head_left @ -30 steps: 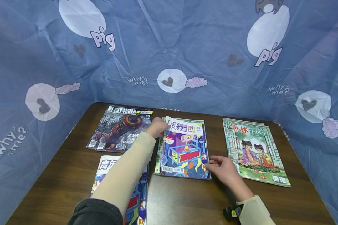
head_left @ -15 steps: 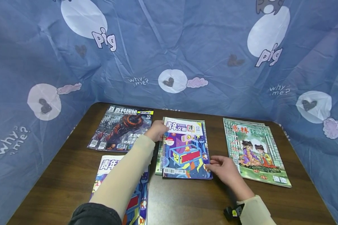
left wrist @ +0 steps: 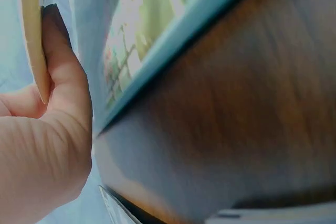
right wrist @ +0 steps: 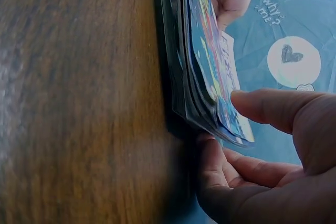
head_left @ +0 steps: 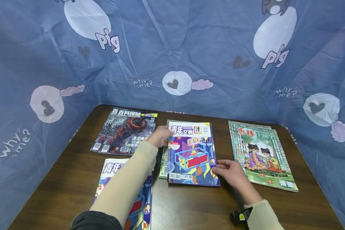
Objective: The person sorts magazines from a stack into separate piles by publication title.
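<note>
Both hands hold a purple magazine (head_left: 192, 153) with a white title band and a blue box drawing on its cover. My left hand (head_left: 161, 135) pinches its left edge near the top; in the left wrist view the thumb (left wrist: 63, 61) lies along one face. At the lower right edge, my right hand (head_left: 231, 174) grips it between thumb and fingers, and layered page edges (right wrist: 191, 93) show in the right wrist view. Beneath it lies a green magazine (head_left: 163, 167), partly covered. The left wrist view shows a gap between this green cover (left wrist: 142, 30) and the held magazine.
Dark space-cover magazines (head_left: 125, 131) lie at the back left of the wooden table (head_left: 189, 207). Another purple magazine (head_left: 112, 169) sits in front of them, partly hidden by the left sleeve. Green magazines (head_left: 264, 156) overlap at the right. A blue printed cloth (head_left: 149, 48) hangs behind.
The purple magazine has shifted slightly toward me and to the right, uncovering more of the green magazine's left side. Its bent-up upper left corner now looks flatter. Both hands keep their grip.
</note>
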Action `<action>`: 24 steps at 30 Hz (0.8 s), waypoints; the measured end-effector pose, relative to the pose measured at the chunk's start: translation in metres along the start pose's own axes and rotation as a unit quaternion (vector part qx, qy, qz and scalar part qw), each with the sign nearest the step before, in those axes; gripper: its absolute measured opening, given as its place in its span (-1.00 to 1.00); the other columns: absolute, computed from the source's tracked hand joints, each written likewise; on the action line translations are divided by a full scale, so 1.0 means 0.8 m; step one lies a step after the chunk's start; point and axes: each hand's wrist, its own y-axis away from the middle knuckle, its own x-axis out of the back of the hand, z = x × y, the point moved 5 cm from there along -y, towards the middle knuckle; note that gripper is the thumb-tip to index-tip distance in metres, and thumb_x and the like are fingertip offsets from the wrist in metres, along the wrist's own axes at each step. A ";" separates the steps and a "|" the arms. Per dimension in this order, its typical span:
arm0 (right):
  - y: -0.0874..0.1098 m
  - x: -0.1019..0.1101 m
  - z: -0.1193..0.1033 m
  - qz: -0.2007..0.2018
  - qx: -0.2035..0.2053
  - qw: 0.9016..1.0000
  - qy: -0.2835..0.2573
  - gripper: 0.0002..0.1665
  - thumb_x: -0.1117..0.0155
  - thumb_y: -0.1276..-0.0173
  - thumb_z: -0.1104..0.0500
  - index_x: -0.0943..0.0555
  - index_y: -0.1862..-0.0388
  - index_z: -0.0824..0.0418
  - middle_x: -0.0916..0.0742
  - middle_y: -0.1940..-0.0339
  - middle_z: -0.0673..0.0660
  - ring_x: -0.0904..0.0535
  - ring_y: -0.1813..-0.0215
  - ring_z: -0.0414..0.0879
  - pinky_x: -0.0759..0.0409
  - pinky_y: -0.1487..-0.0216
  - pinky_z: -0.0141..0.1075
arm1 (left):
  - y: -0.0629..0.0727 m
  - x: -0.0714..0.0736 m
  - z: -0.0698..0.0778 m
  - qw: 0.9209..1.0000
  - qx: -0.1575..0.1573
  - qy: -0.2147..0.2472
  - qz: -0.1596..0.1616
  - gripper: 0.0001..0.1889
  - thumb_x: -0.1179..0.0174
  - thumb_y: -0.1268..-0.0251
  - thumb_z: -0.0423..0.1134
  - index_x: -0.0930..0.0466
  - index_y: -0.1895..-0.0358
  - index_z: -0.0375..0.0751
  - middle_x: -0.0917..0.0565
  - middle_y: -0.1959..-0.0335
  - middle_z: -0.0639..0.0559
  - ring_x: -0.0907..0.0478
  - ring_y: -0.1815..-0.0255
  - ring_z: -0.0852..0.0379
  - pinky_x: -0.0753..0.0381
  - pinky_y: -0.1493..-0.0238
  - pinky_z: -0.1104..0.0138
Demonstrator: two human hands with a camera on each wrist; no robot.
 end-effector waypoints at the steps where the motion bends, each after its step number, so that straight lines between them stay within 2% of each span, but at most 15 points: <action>1: 0.000 0.001 0.000 -0.001 0.002 1.000 -0.002 -0.33 -0.50 -0.32 0.05 -0.57 -0.22 0.48 -0.75 0.03 0.28 -0.68 -0.03 0.10 -0.63 -0.09 -0.01 | 0.001 -0.001 0.000 1.000 -0.002 0.002 -0.003 -0.66 -0.02 -0.55 -0.43 -0.43 -0.31 -0.38 -0.70 0.15 -0.26 -0.69 0.28 -0.06 -0.72 0.15 0.06; 5: 0.004 0.003 -0.002 0.003 0.008 1.000 -0.005 -0.32 -0.54 -0.29 0.04 -0.58 -0.19 0.49 -0.76 0.06 0.28 -0.70 0.03 0.07 -0.66 -0.02 -0.05 | 0.005 -0.006 0.002 1.000 -0.009 0.010 -0.010 -0.68 -0.03 -0.56 -0.42 -0.45 -0.27 -0.40 -0.71 0.18 -0.25 -0.69 0.28 -0.04 -0.70 0.11 0.07; 10: 0.008 0.007 -0.001 0.005 0.008 1.000 -0.027 -0.35 -0.57 -0.24 0.07 -0.61 -0.13 0.49 -0.77 0.11 0.26 -0.71 0.08 0.04 -0.67 0.03 -0.09 | 0.010 -0.007 0.004 1.000 -0.009 0.009 -0.005 -0.74 -0.06 -0.55 -0.39 -0.49 -0.19 -0.42 -0.72 0.20 -0.26 -0.71 0.30 -0.06 -0.72 0.17 0.09; 19: 0.011 -0.001 0.005 -0.022 -0.017 0.993 -0.118 -0.53 -0.56 -0.20 0.25 -0.63 0.01 0.49 -0.79 0.23 0.26 -0.72 0.24 0.00 -0.70 0.23 -0.23 | 0.018 -0.001 0.005 1.000 -0.012 0.013 -0.012 -0.75 -0.06 -0.56 -0.37 -0.52 -0.16 -0.44 -0.73 0.21 -0.25 -0.73 0.32 -0.07 -0.74 0.22 0.10; 24: 0.017 -0.008 0.000 -0.042 -0.012 0.987 -0.154 -0.57 -0.53 -0.21 0.31 -0.62 0.02 0.53 -0.79 0.25 0.26 -0.71 0.29 -0.04 -0.69 0.29 -0.26 | 0.025 0.005 0.008 1.000 -0.016 -0.001 -0.008 -0.74 -0.08 -0.56 -0.36 -0.49 -0.15 -0.46 -0.73 0.21 -0.26 -0.73 0.31 -0.07 -0.74 0.22 0.10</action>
